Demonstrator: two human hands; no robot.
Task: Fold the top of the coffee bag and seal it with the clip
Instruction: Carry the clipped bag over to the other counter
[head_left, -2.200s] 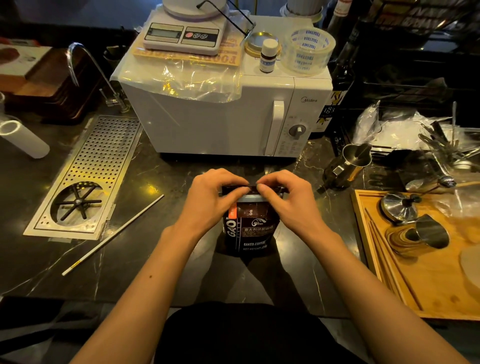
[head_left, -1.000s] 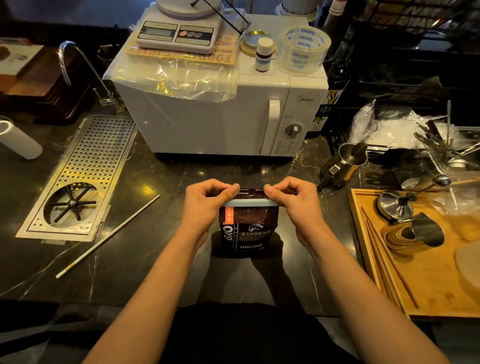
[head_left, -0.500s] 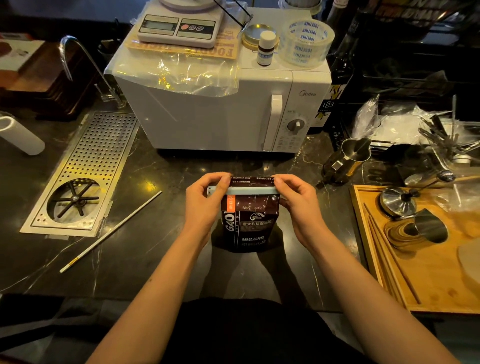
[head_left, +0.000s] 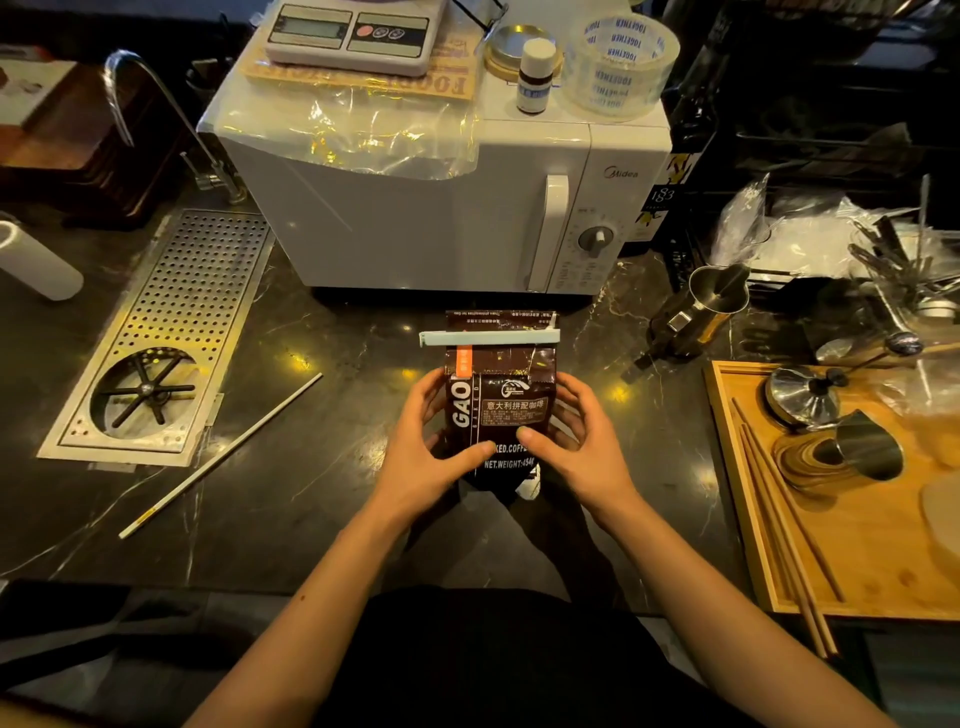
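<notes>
Coffee bag (head_left: 506, 410): we see a dark brown glossy pouch standing upright on the table (head_left: 322, 483), printed with "GAO" in white down its left edge, an orange tab near the upper left corner, a white logo, Chinese characters, and "NET.WEIGHT" low on the front.
Bag top: we note a flattened strip with fine print rising above the clip, creased foil just below it.
Clip (head_left: 489, 338): we see a pale blue-green bar lying level across the full width of the bag near its top, its ends jutting a little past both edges; no finger touches it.
Left hand (head_left: 428, 452): our grip on this side wraps the bag's left edge, fingers behind, the thumb laid across the lower front.
Right hand (head_left: 576, 441): our grip here mirrors the left, fingers curled round the right edge, the thumb pressed to the front near the other thumb.
Bag relative to grip: we hold the lower body of the pouch between both palms; the clip and folded top stand well above the fingers.
Position: we find the bag at the table's centre, just in front of the white microwave (head_left: 441, 208), between the perforated drain tray (head_left: 171, 332) on the left and the wooden tray (head_left: 852, 519) on the right.
Nearby: a thin white rod (head_left: 221, 457) lies aslant on the table, apart from the bag.
</notes>
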